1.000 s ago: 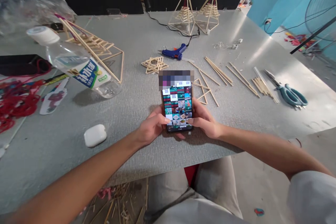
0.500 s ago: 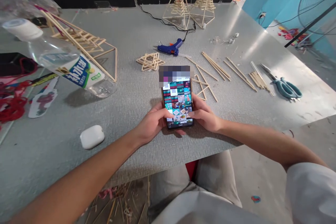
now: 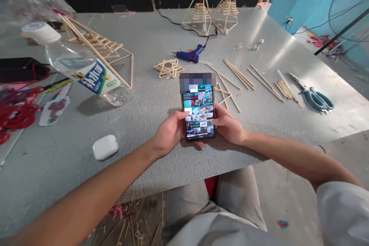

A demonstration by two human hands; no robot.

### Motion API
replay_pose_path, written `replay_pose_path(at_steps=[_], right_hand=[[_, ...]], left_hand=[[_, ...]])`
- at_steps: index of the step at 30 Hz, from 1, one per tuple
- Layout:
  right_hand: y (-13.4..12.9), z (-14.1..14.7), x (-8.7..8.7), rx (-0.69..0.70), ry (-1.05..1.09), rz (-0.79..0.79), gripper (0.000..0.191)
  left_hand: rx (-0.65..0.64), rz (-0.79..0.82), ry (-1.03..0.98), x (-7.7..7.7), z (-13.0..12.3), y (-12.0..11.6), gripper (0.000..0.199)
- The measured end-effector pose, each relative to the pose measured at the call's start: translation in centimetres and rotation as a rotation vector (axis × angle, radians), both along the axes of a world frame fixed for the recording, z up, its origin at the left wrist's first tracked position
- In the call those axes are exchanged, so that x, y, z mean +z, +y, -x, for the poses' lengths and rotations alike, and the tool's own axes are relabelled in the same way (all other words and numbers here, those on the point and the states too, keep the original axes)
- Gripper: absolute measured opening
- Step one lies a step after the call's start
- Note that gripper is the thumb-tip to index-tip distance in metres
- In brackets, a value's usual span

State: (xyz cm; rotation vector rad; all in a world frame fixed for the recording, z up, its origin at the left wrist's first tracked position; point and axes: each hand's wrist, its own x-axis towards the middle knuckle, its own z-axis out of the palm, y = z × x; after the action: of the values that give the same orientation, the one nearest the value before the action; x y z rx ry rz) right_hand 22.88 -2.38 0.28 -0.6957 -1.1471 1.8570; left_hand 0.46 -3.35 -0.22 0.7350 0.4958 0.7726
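A smartphone (image 3: 199, 117) is held upright just above the near edge of the table, its lit screen showing a grid of small pictures; its top is blurred. My left hand (image 3: 172, 130) grips its left side, with the thumb over the screen. On the right side my right hand (image 3: 230, 126) holds it too, thumb at the screen's edge. The other fingers are mostly hidden behind the phone. Past the phone lie a six-pointed star of wooden sticks (image 3: 168, 68), a blue hot glue gun (image 3: 189, 54) and a partly hidden stick frame (image 3: 226, 94).
To the left are a water bottle (image 3: 86, 71), a white earbud case (image 3: 105, 147), red cord (image 3: 17, 107) and a stick pyramid (image 3: 99, 44). Scissors (image 3: 317, 98) and loose sticks (image 3: 239, 73) lie right. Two stick pyramids (image 3: 201, 11) stand at the back.
The picture grid on the screen has scrolled upward. My left thumb has moved up the screen. The view has shifted slightly, and both hands still hold the phone.
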Motion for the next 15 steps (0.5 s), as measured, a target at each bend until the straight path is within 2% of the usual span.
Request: replay_pose_path(at_steps=[3, 8, 10, 15], right_hand=[[0.05, -0.07, 0.21, 0.009, 0.002, 0.008, 0.057], [0.13, -0.04, 0.5, 0.011, 0.014, 0.016, 0.058], [0.13, -0.02, 0.5, 0.008, 0.019, 0.018, 0.057], [0.16, -0.1, 0.42, -0.001, 0.018, 0.021, 0.058]], left_hand=[[0.025, -0.012, 0.005, -0.05, 0.23, -0.12, 0.059], [0.076, 0.032, 0.134, 0.32, 0.08, -0.34, 0.066], [0.057, 0.048, 0.11, 0.51, -0.05, -0.21, 0.061], [0.013, 0.036, 0.023, 0.46, 0.03, 0.18, 0.063]])
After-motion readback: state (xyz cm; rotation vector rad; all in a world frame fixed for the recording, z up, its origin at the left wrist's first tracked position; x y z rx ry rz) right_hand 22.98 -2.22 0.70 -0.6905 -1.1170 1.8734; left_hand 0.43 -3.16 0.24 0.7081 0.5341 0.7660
